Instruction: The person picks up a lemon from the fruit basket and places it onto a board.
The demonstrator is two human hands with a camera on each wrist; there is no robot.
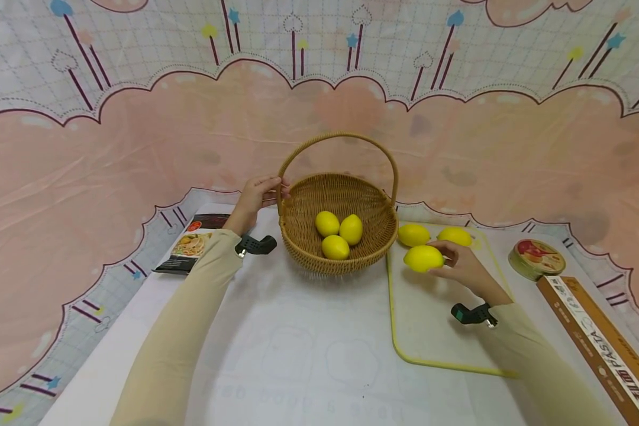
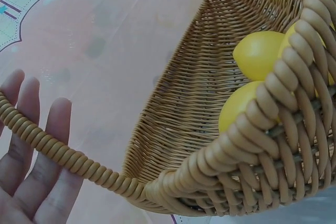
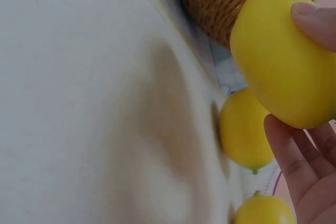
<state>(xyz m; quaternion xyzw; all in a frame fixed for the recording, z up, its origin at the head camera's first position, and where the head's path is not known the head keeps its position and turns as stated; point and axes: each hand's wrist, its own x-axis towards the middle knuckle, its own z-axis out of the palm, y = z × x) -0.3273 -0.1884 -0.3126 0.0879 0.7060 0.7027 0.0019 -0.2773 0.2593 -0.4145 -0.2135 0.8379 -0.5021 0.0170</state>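
A brown wicker basket with a tall arched handle stands near the back, and three yellow lemons lie inside it. At the handle's left side is my left hand; in the left wrist view the handle crosses in front of its fairly straight fingers. My right hand pinches another lemon between thumb and fingertips, raised over a pale cutting board, right of the basket. Two lemons, one nearer the basket and one farther right, rest at the board's back end.
A black food packet with a noodle picture lies left of the basket. To the right of the board sit a round tin and a long brown pasta box. A patterned cloth hangs behind the white table.
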